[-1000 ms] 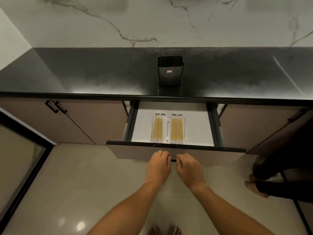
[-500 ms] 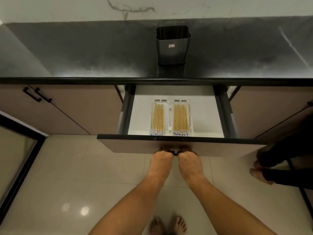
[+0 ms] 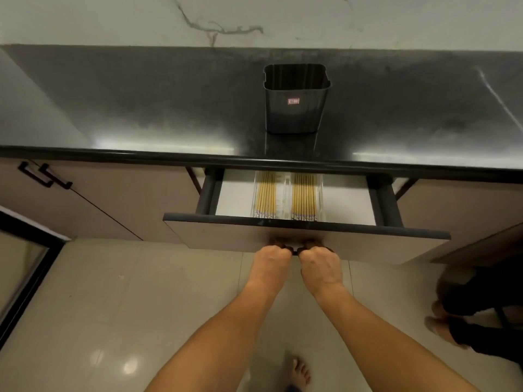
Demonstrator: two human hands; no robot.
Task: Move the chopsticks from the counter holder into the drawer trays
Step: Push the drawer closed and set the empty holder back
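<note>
The dark chopstick holder (image 3: 295, 100) stands on the black counter (image 3: 141, 108), and I see nothing sticking out of it. Below it the drawer (image 3: 368, 241) is partly open. Two clear trays sit side by side inside, each filled with yellow chopsticks: the left tray (image 3: 265, 196) and the right tray (image 3: 304, 197). My left hand (image 3: 271, 260) and my right hand (image 3: 321, 263) are side by side at the lower edge of the drawer front, fingers curled under it on the dark drawer handle (image 3: 295, 251).
Closed cabinet doors with black handles (image 3: 45, 176) flank the drawer on the left. Another person's legs and feet (image 3: 464, 315) stand at the right on the tiled floor. My own bare foot (image 3: 300, 372) shows below. A dark-framed glass panel (image 3: 25, 258) is at the left.
The drawer has slid inward under the counter, so less of the trays shows. Both hands went from resting against the drawer front to curling under its lower edge.
</note>
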